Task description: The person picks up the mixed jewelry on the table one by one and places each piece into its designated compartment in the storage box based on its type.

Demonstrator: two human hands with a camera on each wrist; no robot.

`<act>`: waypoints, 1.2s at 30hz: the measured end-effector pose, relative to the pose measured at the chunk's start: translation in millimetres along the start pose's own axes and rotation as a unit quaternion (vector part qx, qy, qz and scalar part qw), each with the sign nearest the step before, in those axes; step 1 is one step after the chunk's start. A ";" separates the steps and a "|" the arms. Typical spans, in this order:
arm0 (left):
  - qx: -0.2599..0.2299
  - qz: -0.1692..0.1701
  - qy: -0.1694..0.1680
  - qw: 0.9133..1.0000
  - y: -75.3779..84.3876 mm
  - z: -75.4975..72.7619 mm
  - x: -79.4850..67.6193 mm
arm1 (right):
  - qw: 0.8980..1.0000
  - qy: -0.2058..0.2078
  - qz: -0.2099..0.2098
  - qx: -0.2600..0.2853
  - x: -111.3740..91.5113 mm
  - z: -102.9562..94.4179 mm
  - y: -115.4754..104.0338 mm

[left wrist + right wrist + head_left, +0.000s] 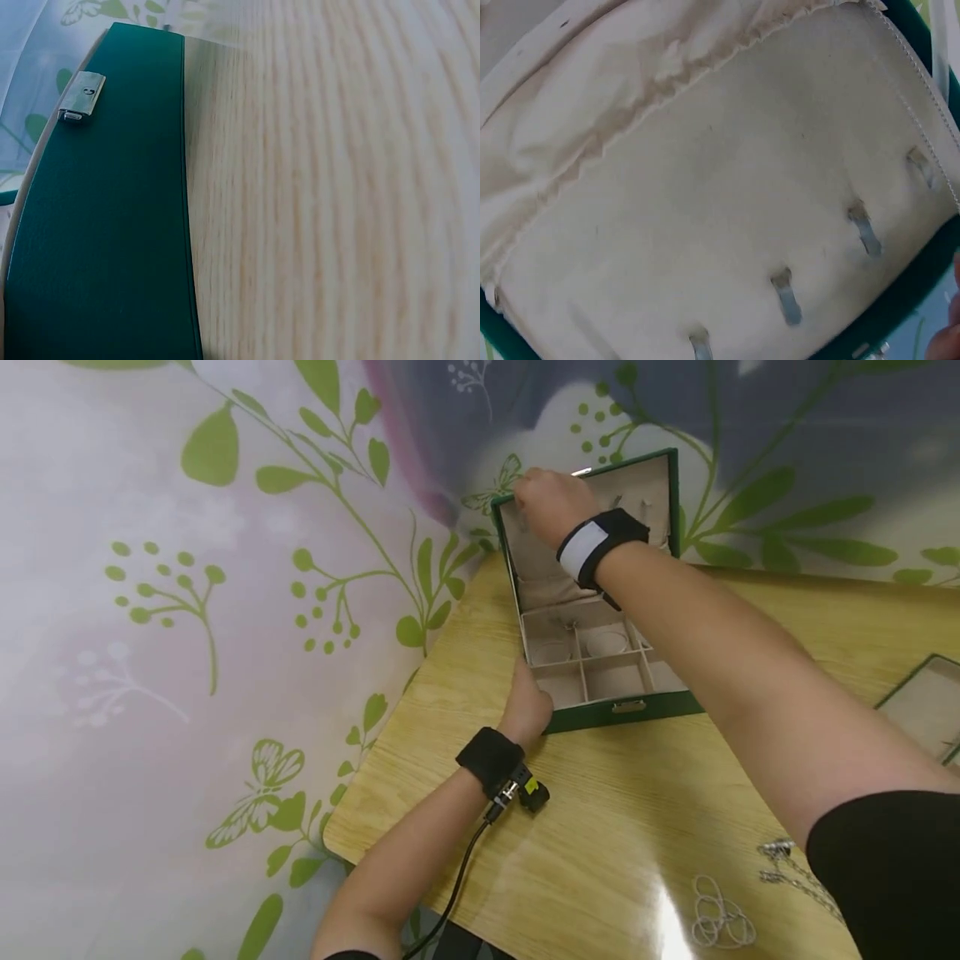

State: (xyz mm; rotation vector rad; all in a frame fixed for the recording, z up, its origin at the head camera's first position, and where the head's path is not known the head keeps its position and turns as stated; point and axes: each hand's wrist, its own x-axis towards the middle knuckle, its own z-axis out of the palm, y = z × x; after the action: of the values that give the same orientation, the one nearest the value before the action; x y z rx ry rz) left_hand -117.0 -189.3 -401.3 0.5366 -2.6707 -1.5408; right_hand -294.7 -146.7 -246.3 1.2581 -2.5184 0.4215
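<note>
A green jewelry box [588, 718] with a cream lining stands on the table with its lid [9, 196] raised. My left hand [528, 703] grips the box's front left corner; its fingers are out of sight in the left wrist view. At the top left of the lid is my right hand [551, 503], fingers curled. A thin chain necklace [915, 75] hangs from it along the lid lining, beside small straps [786, 296]. The hand's pinch point is hidden. Rings of jewelry, such as a bracelet [606, 644], lie in rear compartments.
On the wooden table [600, 827] lie a pale looped strand [718, 917] and silver chains [795, 872] near the front right. Another green-edged tray [924, 703] stands at the right. A patterned wall [187, 652] borders the table's left and back. A cable [457, 877] trails from the left wrist.
</note>
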 end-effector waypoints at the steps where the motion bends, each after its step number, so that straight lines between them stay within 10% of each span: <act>1: -0.002 -0.003 -0.002 1.000 3.7 -1.8 -2.3 | 1.000 0.006 0.004 0.002 1.7 1.9 -0.1; 12: 0.012 0.040 0.006 0.999 -20.5 10.6 21.9 | 1.000 0.019 0.006 -0.008 14.0 14.1 3.4; 19: 0.166 0.074 0.015 0.983 -79.7 50.6 87.6 | 0.997 0.067 0.024 -0.030 6.2 16.6 18.8; 26: 0.038 0.045 -0.011 0.998 5.2 23.5 18.6 | 0.996 0.067 0.035 -0.035 -4.1 21.5 28.1; 36: 0.071 0.069 -0.015 0.995 -34.2 46.3 41.5 | 0.996 0.059 0.056 -0.026 -17.7 19.7 33.1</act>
State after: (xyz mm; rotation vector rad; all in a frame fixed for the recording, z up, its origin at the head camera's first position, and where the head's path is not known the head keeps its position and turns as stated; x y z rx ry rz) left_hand -154.5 -178.5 -460.5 0.3258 -2.7885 -1.3412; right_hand -313.8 -122.4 -275.4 1.0444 -2.4914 0.4383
